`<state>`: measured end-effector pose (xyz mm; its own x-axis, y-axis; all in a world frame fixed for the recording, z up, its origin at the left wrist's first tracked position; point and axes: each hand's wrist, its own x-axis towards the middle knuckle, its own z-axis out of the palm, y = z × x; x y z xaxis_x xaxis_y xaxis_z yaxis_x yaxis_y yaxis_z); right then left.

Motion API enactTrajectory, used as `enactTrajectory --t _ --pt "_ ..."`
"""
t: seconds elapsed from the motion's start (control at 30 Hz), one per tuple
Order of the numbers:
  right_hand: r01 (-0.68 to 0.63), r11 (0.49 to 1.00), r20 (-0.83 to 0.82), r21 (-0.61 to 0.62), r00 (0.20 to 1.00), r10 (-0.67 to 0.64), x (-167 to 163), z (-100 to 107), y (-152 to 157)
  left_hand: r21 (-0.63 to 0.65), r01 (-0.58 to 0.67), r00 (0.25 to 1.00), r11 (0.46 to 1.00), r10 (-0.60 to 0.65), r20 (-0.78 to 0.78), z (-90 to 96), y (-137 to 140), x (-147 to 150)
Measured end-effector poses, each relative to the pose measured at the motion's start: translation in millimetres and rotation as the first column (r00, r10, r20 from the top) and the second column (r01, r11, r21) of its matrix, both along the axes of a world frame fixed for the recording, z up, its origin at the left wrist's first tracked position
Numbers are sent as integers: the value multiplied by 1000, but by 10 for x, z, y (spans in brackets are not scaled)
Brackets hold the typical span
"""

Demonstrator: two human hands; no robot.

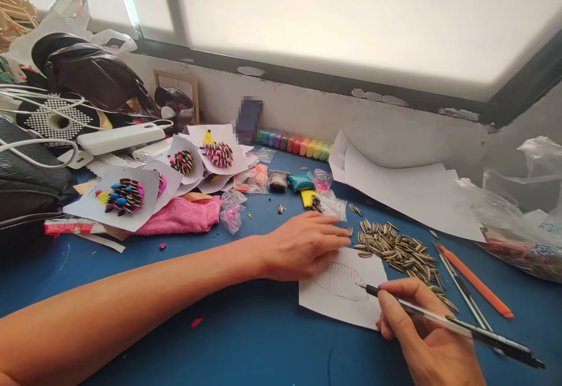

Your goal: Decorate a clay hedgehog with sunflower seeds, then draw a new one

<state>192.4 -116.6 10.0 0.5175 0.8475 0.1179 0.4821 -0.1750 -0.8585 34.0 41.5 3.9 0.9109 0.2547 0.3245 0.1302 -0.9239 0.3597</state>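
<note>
My right hand pinches a black pen with a clear barrel. Its tip meets or hovers just over a white sheet of paper, which bears a thin oval drawing with short strokes along its top. Across the sheet's upper left part lies my left hand, flat, with fingers stretched out to the right. Just beyond those fingertips spreads a pile of striped sunflower seeds. Part of the drawing is hidden under my left hand.
Right of the seeds lie another pen and an orange tool. Seed-covered clay hedgehogs on paper and a pink cloth sit at left. Clay packets, colored clay blocks, blank paper and a plastic bag stand farther back.
</note>
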Motion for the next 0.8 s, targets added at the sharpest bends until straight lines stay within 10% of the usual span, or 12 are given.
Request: enactTrajectory --t 0.23,0.5,0.8 --pt "40 998 -55 39 998 -38 -84 16 -20 -312 106 967 944 -171 -189 158 -138 106" --pt "50 998 -61 33 997 -48 -76 26 -35 -117 -34 993 993 20 -119 136 2 314" --pt "45 999 -35 -13 998 -46 -71 21 -64 -14 -282 957 959 280 -70 -11 -32 -87"
